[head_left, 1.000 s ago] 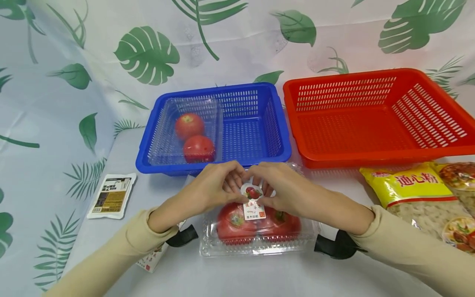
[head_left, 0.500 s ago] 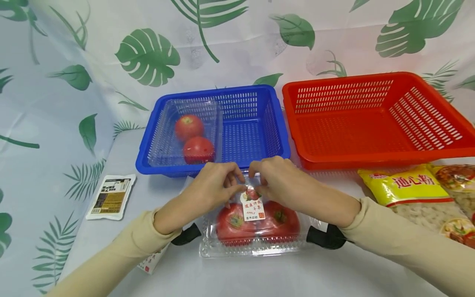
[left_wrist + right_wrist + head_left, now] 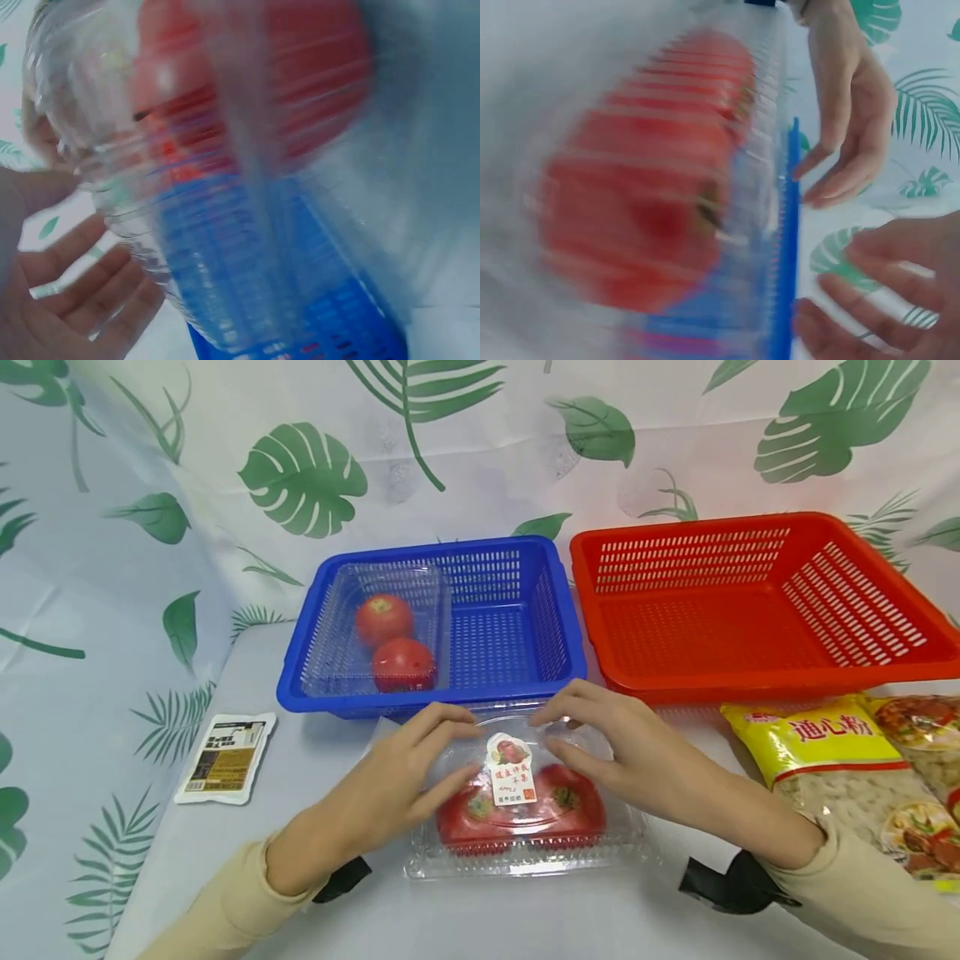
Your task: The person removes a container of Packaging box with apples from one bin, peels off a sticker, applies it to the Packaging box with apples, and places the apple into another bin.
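Observation:
In the head view, a clear plastic clamshell box (image 3: 525, 866) with two red apples (image 3: 567, 810) inside lies on the table in front of me. A white apple label (image 3: 513, 774) lies flat on its lid. My left hand (image 3: 378, 785) is over the lid's left side, thumb and fingers spread. On the other side, my right hand (image 3: 622, 739) has its fingers loosely bent at the lid. Neither hand holds anything. In the left wrist view, the left hand's fingers (image 3: 97, 281) are beside the box wall. The right wrist view shows the right hand's fingers (image 3: 885, 292) relaxed.
Behind the box stands a blue basket (image 3: 487, 697) holding another clear box with two apples (image 3: 403, 665). To its right is a red basket (image 3: 750, 681). Pasta bags (image 3: 832, 752) lie at the right, and a small flat pouch (image 3: 225, 758) at the left.
Both hands have let go of the label and moved apart, left hand leftward, right hand rightward. The label now lies smooth on the lid. A label slip under the left forearm is now hidden.

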The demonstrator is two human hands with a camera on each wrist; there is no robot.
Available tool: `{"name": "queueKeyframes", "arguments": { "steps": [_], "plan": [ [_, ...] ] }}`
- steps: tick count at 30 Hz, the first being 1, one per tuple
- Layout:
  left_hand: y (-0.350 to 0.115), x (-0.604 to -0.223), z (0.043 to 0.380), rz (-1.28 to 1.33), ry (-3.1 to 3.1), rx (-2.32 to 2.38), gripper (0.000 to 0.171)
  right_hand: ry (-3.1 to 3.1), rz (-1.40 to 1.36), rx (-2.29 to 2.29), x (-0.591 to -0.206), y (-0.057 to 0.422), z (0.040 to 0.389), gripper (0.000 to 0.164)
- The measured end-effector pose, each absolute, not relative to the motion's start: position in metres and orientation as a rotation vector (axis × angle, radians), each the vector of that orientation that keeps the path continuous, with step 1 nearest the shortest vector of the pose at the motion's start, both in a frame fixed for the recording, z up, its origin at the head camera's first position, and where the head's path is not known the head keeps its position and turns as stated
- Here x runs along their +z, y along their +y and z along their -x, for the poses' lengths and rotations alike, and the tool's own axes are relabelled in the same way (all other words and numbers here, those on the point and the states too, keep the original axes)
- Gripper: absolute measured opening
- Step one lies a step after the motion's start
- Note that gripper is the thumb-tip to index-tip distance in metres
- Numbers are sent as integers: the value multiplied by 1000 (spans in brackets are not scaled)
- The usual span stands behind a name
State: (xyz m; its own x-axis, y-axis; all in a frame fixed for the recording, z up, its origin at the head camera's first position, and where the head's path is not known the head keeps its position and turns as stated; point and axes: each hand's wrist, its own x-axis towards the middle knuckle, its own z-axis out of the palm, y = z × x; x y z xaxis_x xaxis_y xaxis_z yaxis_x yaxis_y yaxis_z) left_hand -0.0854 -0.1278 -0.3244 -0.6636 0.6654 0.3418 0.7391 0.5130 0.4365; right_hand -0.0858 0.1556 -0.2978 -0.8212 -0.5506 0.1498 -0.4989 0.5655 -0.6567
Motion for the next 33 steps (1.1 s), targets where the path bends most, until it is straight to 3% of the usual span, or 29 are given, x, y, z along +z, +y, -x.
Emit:
{"name": "queueKeyframes", "arguments": {
  "steps": [7, 12, 20, 33],
  "plan": [
    [-130, -343, 78, 1359, -2645, -603, 66, 2805, 1263, -997, -331, 162, 80, 45],
    [-128, -350, 76, 1368, -2721, -558, 79, 2851, 1276, -834, -343, 164, 79, 56],
    [-129, -348, 77, 1347, -2810, -565, 77, 2795, 1174, -755, -344, 163, 81, 57],
    [-144, -334, 81, 1543, -2888, -740, 60, 2654, 1223, -875, -347, 169, 84, 37]
  ]
}}
